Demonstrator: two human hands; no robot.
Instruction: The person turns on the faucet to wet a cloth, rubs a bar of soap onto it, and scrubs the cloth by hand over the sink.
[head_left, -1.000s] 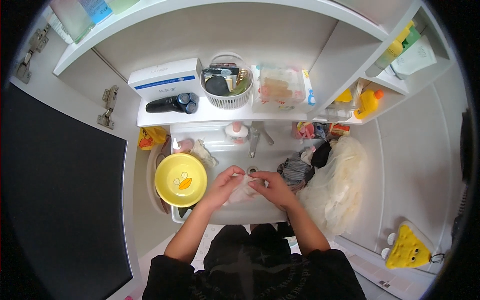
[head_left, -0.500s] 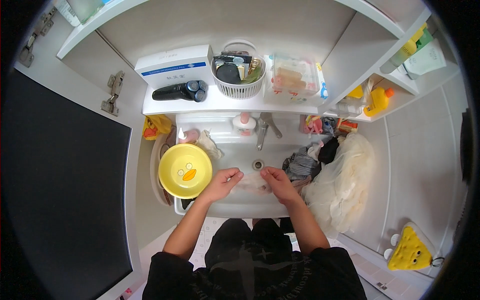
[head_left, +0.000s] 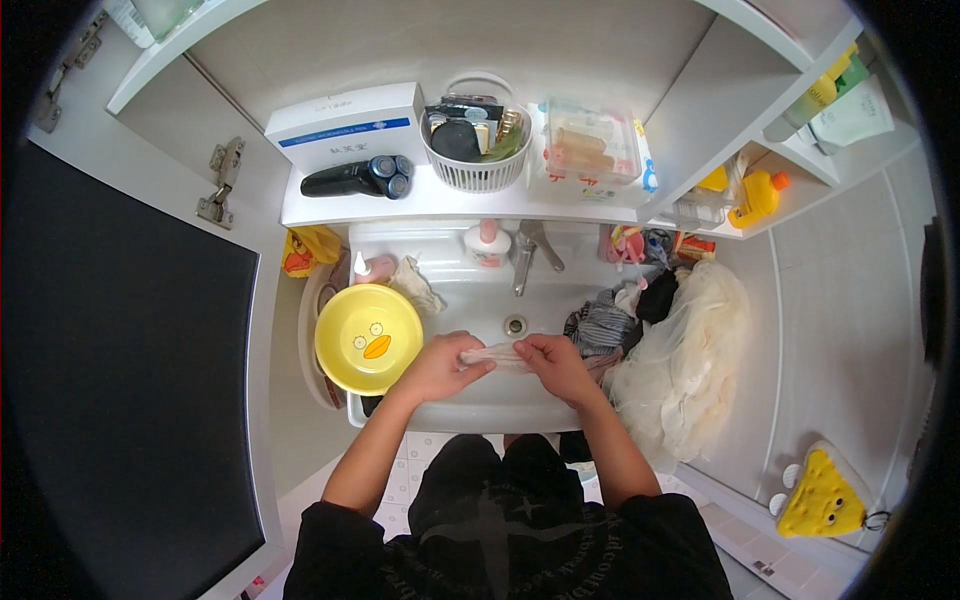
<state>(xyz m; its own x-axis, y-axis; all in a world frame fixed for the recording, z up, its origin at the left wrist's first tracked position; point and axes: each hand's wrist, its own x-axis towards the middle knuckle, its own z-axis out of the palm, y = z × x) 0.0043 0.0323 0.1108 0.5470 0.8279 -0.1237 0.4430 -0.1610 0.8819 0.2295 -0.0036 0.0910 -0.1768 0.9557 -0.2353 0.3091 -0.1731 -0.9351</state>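
Over the front part of the white sink (head_left: 460, 415), my left hand (head_left: 440, 368) and my right hand (head_left: 559, 366) both grip a thin, pale pinkish cloth (head_left: 497, 355). It is gathered into a narrow band stretched between my fingers. What kind of garment it is, I cannot make out. The drain (head_left: 515, 325) lies just beyond the cloth. Left of my left hand, a yellow basin (head_left: 368, 318) with a duck-like face rests at the sink's edge. To the right of my right hand are a striped grey cloth (head_left: 604, 325) and a heap of cream tulle (head_left: 690, 370).
Behind the drain stand a faucet (head_left: 525, 255) and a pump bottle (head_left: 487, 244). A crumpled beige cloth (head_left: 415, 287) lies beyond the basin. The shelf above holds an electric shaver (head_left: 360, 178), a white box (head_left: 345, 125) and a filled basket (head_left: 478, 160). A cabinet door (head_left: 130, 340) hangs open at left.
The cloth, earlier hanging loosely spread below my fingers, is now bunched into a band and pulled taut. My left hand has turned and its fingers have closed around its end.
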